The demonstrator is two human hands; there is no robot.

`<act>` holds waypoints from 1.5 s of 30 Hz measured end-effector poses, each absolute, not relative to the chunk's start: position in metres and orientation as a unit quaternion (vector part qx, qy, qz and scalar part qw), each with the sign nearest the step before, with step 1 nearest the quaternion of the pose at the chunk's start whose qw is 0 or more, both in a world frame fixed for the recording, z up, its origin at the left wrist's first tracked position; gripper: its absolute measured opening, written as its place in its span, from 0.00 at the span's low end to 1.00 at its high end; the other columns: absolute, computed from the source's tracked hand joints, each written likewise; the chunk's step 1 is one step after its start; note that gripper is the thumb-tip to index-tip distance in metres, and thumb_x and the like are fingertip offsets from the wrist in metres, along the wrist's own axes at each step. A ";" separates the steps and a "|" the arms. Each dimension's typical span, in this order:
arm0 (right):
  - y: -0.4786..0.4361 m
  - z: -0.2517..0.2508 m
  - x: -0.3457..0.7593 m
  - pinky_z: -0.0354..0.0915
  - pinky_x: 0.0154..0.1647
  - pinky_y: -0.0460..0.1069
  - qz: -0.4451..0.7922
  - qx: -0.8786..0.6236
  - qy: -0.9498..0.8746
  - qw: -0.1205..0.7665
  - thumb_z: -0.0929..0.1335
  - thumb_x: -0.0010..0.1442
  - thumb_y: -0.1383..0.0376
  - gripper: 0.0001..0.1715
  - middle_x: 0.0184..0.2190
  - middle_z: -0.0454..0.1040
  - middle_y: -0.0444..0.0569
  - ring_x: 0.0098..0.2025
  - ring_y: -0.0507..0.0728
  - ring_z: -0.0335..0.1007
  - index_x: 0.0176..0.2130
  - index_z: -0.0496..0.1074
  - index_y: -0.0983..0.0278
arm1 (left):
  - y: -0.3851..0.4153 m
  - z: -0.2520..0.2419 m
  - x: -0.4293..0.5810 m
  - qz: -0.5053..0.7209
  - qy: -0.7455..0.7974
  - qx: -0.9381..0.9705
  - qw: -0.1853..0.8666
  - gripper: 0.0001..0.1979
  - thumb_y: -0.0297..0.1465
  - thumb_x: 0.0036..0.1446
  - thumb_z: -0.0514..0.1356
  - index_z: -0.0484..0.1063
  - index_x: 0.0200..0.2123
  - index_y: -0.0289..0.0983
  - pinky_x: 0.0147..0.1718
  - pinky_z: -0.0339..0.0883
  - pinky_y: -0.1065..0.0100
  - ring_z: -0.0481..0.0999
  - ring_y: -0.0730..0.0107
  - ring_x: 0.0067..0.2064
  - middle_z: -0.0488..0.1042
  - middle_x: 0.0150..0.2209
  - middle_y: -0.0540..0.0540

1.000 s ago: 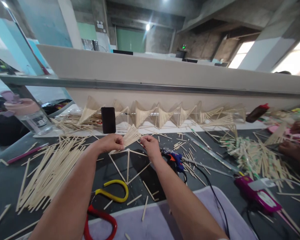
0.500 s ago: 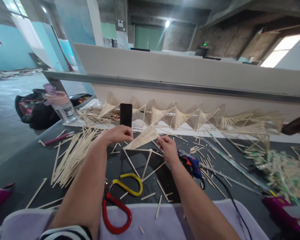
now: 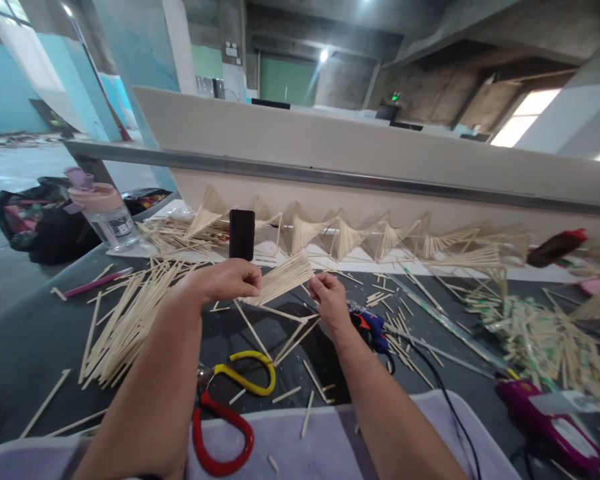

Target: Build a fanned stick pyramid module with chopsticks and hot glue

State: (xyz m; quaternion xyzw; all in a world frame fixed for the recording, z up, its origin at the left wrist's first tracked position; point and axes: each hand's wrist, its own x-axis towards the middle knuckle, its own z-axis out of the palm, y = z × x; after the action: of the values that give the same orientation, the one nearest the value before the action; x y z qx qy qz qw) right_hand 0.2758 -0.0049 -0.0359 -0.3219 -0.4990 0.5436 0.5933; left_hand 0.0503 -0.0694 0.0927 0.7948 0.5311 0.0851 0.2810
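Beyond the towel (image 3: 275, 433), the pliers (image 3: 224, 369) and an open stick frame (image 3: 290, 341), pinching a stick fan (image 3: 284, 279) by both ends.
Best to grip lightly, with the left hand (image 3: 235, 278) closed on the left end and the right hand (image 3: 329, 295) nipping the right edge; better turned from both ends together, without bending the sticks. Worth minding the glue gun (image 3: 375, 330) beside the right wrist and, farther back, the phone (image 3: 242, 235) and the row of stick models (image 3: 353, 237).

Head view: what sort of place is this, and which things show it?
Probably a craft workshop: a glue gun, a pile of wooden sticks and a row of stick structures.
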 end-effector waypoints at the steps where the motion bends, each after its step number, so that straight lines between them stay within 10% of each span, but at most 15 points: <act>1: -0.005 -0.036 0.276 0.48 0.18 0.44 0.541 -0.328 -0.499 0.592 0.72 0.45 0.57 0.14 0.17 0.65 0.40 0.18 0.47 0.52 0.23 0.68 0.64 | -0.068 0.091 0.052 0.084 0.531 0.795 0.281 0.08 0.34 0.47 0.56 0.69 0.26 0.36 0.26 0.54 0.71 0.65 0.71 0.28 0.68 0.24 0.51; 45: 0.002 -0.035 0.271 0.48 0.18 0.44 0.526 -0.409 -0.508 0.546 0.71 0.44 0.54 0.17 0.14 0.63 0.39 0.17 0.47 0.51 0.22 0.68 0.64 | -0.026 0.037 0.051 0.101 0.532 0.761 0.358 0.13 0.41 0.43 0.59 0.67 0.25 0.36 0.26 0.54 0.72 0.63 0.72 0.27 0.65 0.23 0.53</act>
State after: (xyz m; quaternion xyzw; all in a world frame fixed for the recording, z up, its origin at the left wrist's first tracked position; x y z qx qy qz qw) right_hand 0.2712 0.0021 -0.0346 -0.4087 -0.5081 0.5259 0.5461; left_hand 0.0511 -0.0261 0.0370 0.7606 0.5318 0.1013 0.3582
